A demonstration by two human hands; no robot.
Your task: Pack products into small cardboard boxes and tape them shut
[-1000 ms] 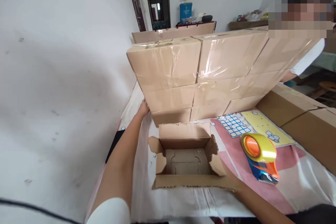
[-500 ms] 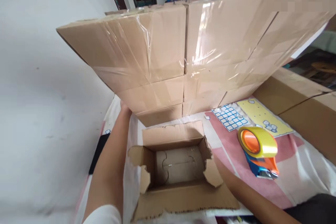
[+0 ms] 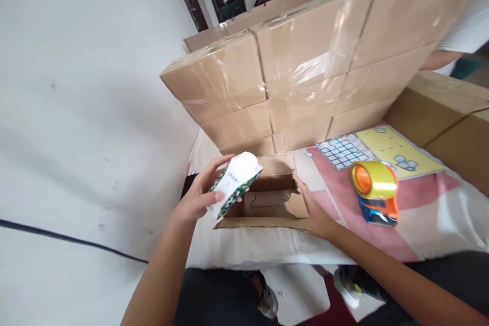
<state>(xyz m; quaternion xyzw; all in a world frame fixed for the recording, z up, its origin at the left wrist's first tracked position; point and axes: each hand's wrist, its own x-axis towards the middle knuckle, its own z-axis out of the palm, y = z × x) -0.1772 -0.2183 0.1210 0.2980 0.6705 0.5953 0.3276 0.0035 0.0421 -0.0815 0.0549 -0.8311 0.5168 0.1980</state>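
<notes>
My left hand point(image 3: 204, 191) grips a white packet point(image 3: 236, 177) with dark green patterned sides and small print. The packet is tilted above the left part of an open cardboard box point(image 3: 267, 222), hiding that part of it. The box sits on the covered table, its torn-edged flaps spread outward. Against the right wall of the box is my right hand point(image 3: 315, 211), its fingers behind the flap and its thumb side along the edge. Inside, the visible stretch of the box floor is bare cardboard.
A wall of taped cardboard cartons point(image 3: 309, 71) stands behind the box, and more brown cartons point(image 3: 451, 112) flank the right. A tape dispenser point(image 3: 376, 188) with yellow tape lies on the patterned tablecloth point(image 3: 336, 242). Another person's arm point(image 3: 441, 59) shows at upper right.
My left hand has come from behind the carton wall to above the box, now holding the white and green packet. The view has shifted, and the front flap now hangs differently.
</notes>
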